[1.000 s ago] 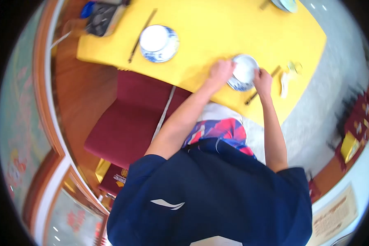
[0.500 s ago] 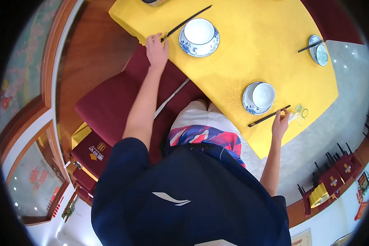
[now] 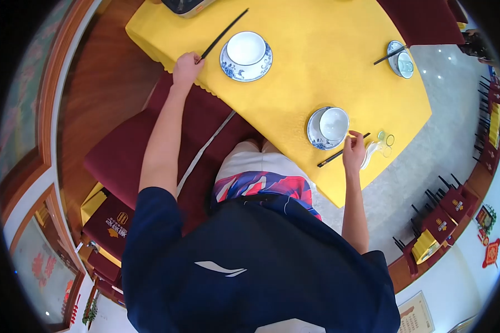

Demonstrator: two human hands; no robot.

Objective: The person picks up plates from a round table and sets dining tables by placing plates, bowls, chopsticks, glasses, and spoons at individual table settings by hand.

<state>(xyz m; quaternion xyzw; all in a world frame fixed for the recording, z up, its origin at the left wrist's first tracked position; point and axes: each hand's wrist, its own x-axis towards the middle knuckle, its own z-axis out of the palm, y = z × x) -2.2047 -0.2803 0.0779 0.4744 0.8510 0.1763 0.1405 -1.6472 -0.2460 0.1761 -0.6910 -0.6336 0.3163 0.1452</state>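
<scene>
My left hand (image 3: pixel 187 69) is closed on the near end of black chopsticks (image 3: pixel 226 32), which slant away over the yellow cloth. Just right of them, a white bowl (image 3: pixel 246 48) rests on a blue-and-white plate (image 3: pixel 249 74). My right hand (image 3: pixel 354 152) is over a second pair of chopsticks (image 3: pixel 330 159), hiding their middle. Its fingers are bent and slightly apart. Close to its fingertips is another bowl (image 3: pixel 334 124) on a patterned plate (image 3: pixel 315 137). A white spoon (image 3: pixel 368 156) and a clear glass (image 3: pixel 389 141) lie right of this hand.
The yellow tablecloth (image 3: pixel 294 61) covers the table in front of me. At the far right is another place setting (image 3: pixel 395 51) with chopsticks across it. A dark appliance (image 3: pixel 187 5) shows at the top edge. Maroon chairs (image 3: pixel 119 152) stand at my left.
My left hand has drawn its chopsticks leftward, away from the bowl. My right hand has shifted slightly toward the nearer bowl, while the chopsticks beneath it stay put. The whole view has shifted.
</scene>
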